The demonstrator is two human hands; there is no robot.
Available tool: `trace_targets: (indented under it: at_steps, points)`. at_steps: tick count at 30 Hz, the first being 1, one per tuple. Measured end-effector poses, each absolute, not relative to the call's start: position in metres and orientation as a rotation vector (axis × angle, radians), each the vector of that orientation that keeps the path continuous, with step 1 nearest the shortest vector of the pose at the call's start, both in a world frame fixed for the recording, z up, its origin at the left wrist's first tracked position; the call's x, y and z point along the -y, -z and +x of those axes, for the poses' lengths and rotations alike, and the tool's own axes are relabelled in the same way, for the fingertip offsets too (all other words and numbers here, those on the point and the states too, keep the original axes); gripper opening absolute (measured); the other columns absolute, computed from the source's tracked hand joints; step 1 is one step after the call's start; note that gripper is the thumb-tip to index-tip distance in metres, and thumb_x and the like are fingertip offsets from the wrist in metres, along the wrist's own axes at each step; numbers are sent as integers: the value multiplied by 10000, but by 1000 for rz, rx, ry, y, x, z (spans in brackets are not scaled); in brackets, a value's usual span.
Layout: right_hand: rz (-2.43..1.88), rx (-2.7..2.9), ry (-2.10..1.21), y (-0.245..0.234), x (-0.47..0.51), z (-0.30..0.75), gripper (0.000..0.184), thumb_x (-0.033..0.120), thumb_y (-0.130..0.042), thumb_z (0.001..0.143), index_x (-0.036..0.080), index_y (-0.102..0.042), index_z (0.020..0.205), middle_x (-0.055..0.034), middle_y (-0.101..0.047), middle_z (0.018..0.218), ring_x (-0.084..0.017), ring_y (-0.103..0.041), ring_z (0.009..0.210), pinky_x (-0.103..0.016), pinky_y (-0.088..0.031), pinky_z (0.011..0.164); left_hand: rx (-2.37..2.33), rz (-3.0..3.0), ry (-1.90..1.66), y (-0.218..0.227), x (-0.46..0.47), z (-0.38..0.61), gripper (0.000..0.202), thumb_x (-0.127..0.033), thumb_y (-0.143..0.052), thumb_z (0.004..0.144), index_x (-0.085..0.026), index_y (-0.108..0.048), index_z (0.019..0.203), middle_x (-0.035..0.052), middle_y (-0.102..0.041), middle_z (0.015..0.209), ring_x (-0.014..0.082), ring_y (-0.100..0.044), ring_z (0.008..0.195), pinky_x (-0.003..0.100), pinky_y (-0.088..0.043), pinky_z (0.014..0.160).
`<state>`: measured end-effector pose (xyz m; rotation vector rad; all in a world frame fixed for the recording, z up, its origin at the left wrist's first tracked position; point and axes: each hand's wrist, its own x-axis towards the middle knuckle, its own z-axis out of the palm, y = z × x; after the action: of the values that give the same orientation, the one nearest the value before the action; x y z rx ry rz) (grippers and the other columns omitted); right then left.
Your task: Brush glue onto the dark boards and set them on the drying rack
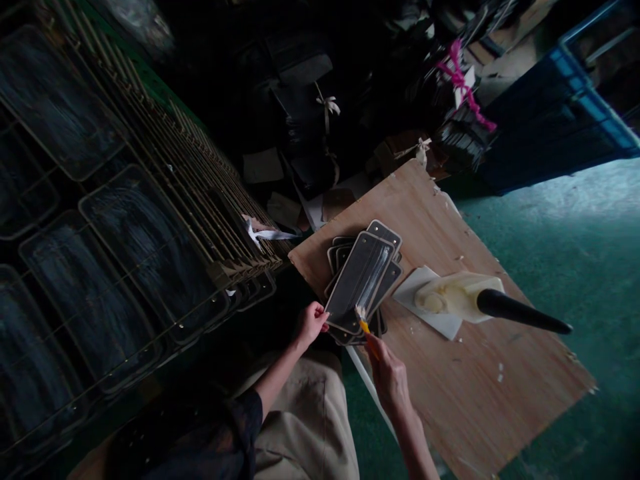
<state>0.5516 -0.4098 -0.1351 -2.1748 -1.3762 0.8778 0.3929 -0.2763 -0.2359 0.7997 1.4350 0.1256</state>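
On a wooden board lies a stack of dark flat rounded-corner panels (pixel 389 288) with light edges and small metal studs. My left hand (pixel 313 323) pinches the near left corner of the top panel (pixel 350 280). A yellow-handled brush (pixel 365 327) is gripped in my right hand (pixel 387 373), its pale bristles touching that panel's near right part. A whitish wet streak runs along the panel's right side. Right of the stack, a cut-open pale plastic container (pixel 460 297) with a black handle holds a cream-coloured substance and rests on a white sheet (pixel 407 288).
The wooden board (pixel 500 387) spans the right front. A wire rack (pixel 200 193) at left bears several similar dark panels (pixel 145 247). Behind are dark bundles (pixel 300 113) tied with cloth strips, a pink tie (pixel 463 80) and a blue crate (pixel 545 113) on the green floor (pixel 575 220).
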Motion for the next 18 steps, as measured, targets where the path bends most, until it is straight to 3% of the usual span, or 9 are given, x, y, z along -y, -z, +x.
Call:
trace_targets:
  at_steps: [8, 18]
  points:
    - [-2045, 1270, -1192, 129, 379, 576, 254, 306, -409, 984, 216, -579, 1150, -37, -710, 881, -164, -696, 750, -232, -534, 645, -1399, 802, -147, 241, 278, 390, 127, -146, -616, 788, -157, -499, 738, -53, -569, 545, 110, -604, 417, 176, -467, 393]
    - [-2162, 1347, -536, 157, 277, 662, 284, 354, -447, 973, 223, -596, 1175, -44, -724, 908, -188, -694, 812, -286, -525, 706, -1427, 835, -92, 243, 276, 391, 111, -138, -590, 797, -168, -493, 753, -57, -570, 545, 95, -609, 430, 147, -439, 399]
